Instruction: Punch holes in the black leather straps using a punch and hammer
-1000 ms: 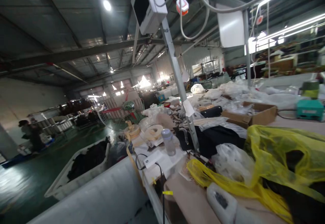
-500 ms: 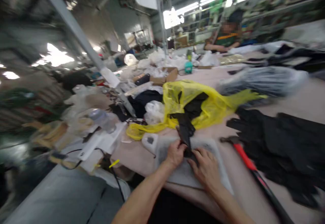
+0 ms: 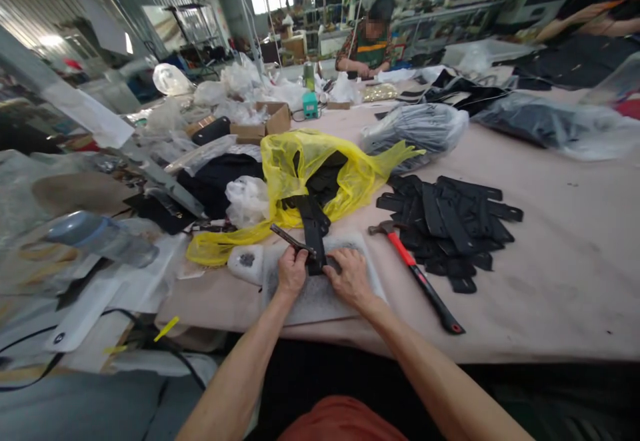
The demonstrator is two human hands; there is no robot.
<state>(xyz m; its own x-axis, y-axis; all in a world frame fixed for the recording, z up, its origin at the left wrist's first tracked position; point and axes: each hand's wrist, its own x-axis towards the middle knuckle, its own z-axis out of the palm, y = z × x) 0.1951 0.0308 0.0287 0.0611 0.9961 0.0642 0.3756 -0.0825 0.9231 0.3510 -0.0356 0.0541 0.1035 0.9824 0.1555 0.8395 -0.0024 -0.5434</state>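
My left hand point(image 3: 291, 273) is closed with thumb and fingers around a dark, slim metal rod-like tool point(image 3: 287, 236), which slants up to the left. The tool's lower end lies over a black flat strap piece point(image 3: 313, 233). My right hand point(image 3: 351, 274) pinches that piece's near right edge, its fingers curled and partly hiding one another. Beneath both hands is a whitish-grey slab point(image 3: 325, 301). The strap piece reaches back to a yellow plastic bag point(image 3: 283, 154) with more black pieces inside.
A red-and-black-handled hammer point(image 3: 419, 278) lies right of the slab, beside a pile of black pieces point(image 3: 450, 218). Clear-wrapped bundles point(image 3: 415, 129) sit behind. A plastic bottle point(image 3: 107, 238) lies at left near a grey post point(image 3: 155, 181). Across the table sits a person point(image 3: 367, 48).
The view has swung right and sharpened, so the table's things appear further left. The rod-like tool in my left hand now shows clearly, leaning left. Both hands stay at the strap piece.
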